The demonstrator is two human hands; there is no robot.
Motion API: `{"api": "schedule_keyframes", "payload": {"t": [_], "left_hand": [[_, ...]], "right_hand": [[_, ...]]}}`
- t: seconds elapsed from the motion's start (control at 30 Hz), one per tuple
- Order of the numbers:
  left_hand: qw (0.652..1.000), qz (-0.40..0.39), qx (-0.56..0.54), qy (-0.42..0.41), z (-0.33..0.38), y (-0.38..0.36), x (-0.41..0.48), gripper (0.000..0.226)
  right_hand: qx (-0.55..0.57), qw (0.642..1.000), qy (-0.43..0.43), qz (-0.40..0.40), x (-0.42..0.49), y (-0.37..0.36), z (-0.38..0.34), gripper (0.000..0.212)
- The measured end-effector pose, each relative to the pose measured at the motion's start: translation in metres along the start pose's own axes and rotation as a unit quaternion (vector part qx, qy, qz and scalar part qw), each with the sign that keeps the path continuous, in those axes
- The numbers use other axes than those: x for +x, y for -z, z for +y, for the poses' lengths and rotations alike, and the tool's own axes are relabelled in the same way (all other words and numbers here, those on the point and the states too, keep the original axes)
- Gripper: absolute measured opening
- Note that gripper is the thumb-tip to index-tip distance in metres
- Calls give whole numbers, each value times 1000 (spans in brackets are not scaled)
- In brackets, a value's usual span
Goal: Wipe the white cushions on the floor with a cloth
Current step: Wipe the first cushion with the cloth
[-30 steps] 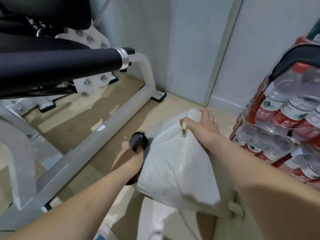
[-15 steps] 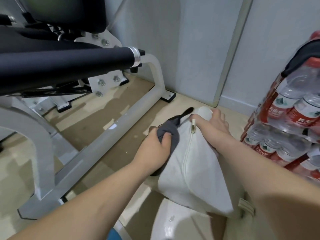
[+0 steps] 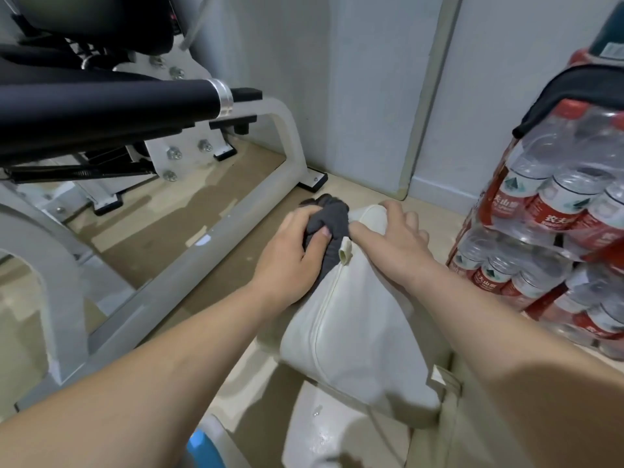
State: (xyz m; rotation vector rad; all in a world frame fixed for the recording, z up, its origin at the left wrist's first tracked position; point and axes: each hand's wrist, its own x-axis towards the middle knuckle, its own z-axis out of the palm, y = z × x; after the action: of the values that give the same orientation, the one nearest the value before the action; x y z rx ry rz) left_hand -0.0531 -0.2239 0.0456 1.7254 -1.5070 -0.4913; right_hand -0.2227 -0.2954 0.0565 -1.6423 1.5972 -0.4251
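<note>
A white cushion with a zip seam stands tilted on the floor in the middle of the view. My right hand grips its far top corner and holds it up. My left hand grips a bunched dark grey cloth and presses it against the cushion's upper left face, close to the zip pull. A second pale cushion lies under the first, at the bottom of the view, with wet spots on it.
A grey exercise machine frame with a black padded bar fills the left. Shrink-wrapped packs of water bottles stack at the right. A grey wall and a corner post stand behind. A blue object shows at the bottom edge.
My left hand has slid the cloth up the cushion's left face from low on the side to the top corner beside my right hand. The right hand keeps its grip.
</note>
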Motion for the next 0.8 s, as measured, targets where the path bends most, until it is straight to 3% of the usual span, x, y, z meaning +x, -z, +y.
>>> {"api": "schedule_keyframes", "payload": {"t": [0.17,0.27,0.37,0.43,0.53,0.63,0.7,0.8], "left_hand": [[997,-76,-4,-10,-7,-12,20,32],[990,-73,38,119,-49,-6,23,37],[940,-73,109,314,-89,6,19,43],[924,-59,100,364,-94,8,19,44],[947,-49,36,316,-55,-3,25,43],[993,-28,-8,118,-4,-16,34,18],[998,-37,-35,31,4,-19,37,15],[995,-45,-34,85,-23,-12,40,37]], "right_hand": [[1,1000,4,-8,1,3,8,64],[0,1000,6,-11,0,4,7,64],[-5,1000,13,-15,-2,1,5,63],[-13,1000,21,-15,-3,-3,4,62],[-18,1000,21,-3,-2,-6,2,62],[-22,1000,18,8,-2,-6,3,72],[-17,1000,12,9,-4,-7,1,78],[-34,999,27,9,-10,-10,-1,72]]}}
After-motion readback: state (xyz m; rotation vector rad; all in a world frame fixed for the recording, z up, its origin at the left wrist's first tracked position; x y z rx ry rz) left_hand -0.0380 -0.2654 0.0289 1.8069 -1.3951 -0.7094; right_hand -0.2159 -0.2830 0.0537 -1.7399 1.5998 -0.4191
